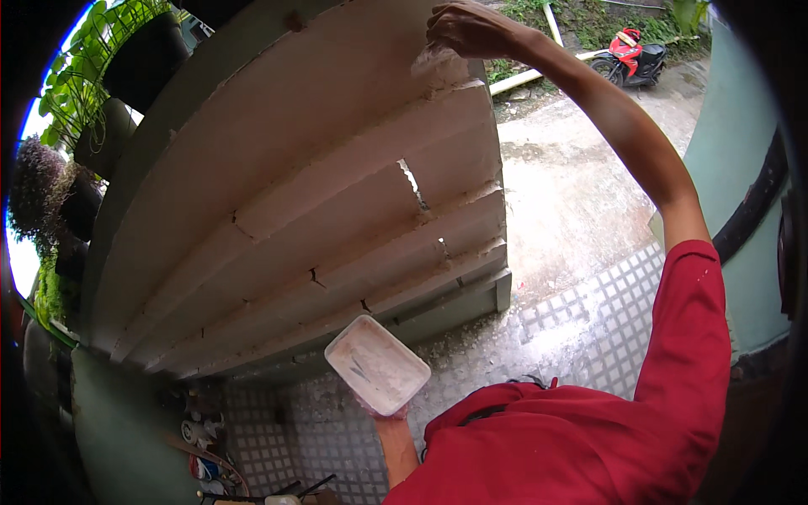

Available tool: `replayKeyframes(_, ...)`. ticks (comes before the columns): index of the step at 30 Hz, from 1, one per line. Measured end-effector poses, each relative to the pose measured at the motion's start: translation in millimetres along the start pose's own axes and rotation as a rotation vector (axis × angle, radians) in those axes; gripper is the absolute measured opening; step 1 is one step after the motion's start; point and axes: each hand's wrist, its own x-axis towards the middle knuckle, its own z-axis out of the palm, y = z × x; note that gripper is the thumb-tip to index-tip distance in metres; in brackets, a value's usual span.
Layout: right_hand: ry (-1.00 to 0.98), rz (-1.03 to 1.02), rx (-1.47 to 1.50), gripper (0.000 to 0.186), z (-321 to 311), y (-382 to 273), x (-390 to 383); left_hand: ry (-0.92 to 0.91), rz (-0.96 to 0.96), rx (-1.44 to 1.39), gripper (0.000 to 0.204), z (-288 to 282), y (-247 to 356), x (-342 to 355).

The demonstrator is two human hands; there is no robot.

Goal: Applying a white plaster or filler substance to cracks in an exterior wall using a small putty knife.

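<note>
My left hand [396,412] supports a rectangular white plastic tub [414,380] from beneath, its fingers mostly hidden under it. Pale pinkish paint or paste coats the inside, with a darker streak in the middle. Up at the top, my right arm reaches out and my right hand [471,29] is closed against a large board panel [337,109]. Pale bristles of what looks like a brush [433,62] show below its fingers, touching the panel near its right end; the handle is hidden. The panel's overlapping boards are whitish pink, with cracks and gaps.
Potted plants [93,93] hang at the left. A red motorbike [629,59] is parked on the concrete beyond the panel, near white pipes [515,81]. Patterned floor tiles [589,290] lie below. Assorted items [202,446] crowd the lower left. A pale green wall [749,252] rises at right.
</note>
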Motion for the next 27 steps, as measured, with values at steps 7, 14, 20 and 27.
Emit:
replayKeyframes(7, -0.053, 0.081, -0.030, 0.024, 24.6, 5.9, -6.8, -0.119, 0.010, 0.112, 0.058, -18.7, -5.0, -14.5)
replayKeyframes(14, -0.067, 0.143, 0.053, 0.009, 20.6, -26.2, -7.7, -0.233, 0.058, 0.241, 0.059, -37.1, 0.5, -25.0)
replayKeyframes(20, -0.015, 0.100, 0.038, 0.013, 25.1, -18.4, -16.1, -0.284, 0.066, 0.349, 0.060, -32.4, -2.9, -20.5)
replayKeyframes(27, -0.045, 0.083, 0.121, 0.016, 15.7, -23.8, -50.7, -0.347, 0.079, 0.481, 0.061, -23.3, -6.2, -17.0)
